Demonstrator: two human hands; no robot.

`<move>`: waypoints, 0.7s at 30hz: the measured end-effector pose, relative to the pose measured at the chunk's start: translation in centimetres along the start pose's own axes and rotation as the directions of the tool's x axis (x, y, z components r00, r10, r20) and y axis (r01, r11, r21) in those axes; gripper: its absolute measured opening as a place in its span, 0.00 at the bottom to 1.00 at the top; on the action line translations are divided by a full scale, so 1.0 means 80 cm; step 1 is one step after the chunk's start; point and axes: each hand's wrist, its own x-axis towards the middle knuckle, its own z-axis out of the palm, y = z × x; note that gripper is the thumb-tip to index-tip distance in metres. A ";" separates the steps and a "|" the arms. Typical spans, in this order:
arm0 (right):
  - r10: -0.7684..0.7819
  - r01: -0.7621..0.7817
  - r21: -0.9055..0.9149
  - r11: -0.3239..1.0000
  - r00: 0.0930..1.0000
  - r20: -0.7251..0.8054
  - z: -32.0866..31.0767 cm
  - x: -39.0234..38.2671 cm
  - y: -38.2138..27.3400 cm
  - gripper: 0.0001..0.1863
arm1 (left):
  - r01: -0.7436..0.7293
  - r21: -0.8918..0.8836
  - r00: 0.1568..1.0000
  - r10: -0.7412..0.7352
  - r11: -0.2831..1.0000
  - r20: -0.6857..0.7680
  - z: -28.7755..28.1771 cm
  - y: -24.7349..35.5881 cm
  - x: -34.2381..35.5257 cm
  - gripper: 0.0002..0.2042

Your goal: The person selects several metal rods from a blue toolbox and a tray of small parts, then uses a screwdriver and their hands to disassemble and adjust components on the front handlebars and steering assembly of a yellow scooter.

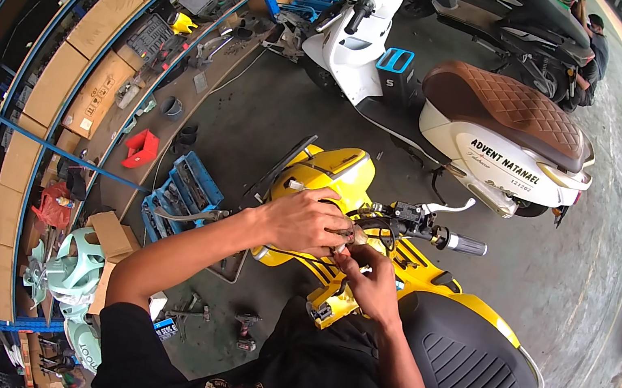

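Both hands meet over the opened handlebar area of a yellow scooter (342, 168). My left hand (305, 219) reaches in from the left, its fingers curled down among the dark wires (378, 223); what they grip is hidden. My right hand (374, 283) is closed in a pinch just below, on a small white connector (341, 251) close to the left fingertips. Right of the wires is the handlebar grip (468, 245), with a silver brake lever (450, 207) beyond it. The scooter's ribbed black seat (467, 368) lies to the right of my right forearm.
A blue toolbox (183, 193) stands open left of the scooter, near a red bin (141, 149). A power drill (246, 331) and loose tools lie on the floor. A white scooter (489, 162) is parked ahead. Blue shelving (48, 142) lines the left; a person (592, 64) crouches far right.
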 end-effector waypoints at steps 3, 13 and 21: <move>-0.123 0.103 -0.154 0.983 0.984 -0.128 0.011 -0.003 -0.005 0.13 | -0.003 -0.012 0.998 0.002 1.000 -0.065 0.000 0.001 -0.001 0.15; -0.174 0.134 -0.147 0.980 0.936 -0.307 0.037 0.015 0.009 0.11 | -0.012 -0.110 0.997 0.003 0.994 -0.081 -0.007 0.002 0.012 0.15; -0.139 0.123 -0.121 0.985 0.981 -0.139 0.017 0.016 0.018 0.14 | -0.013 -0.232 0.999 0.003 0.973 -0.041 -0.005 -0.004 0.021 0.17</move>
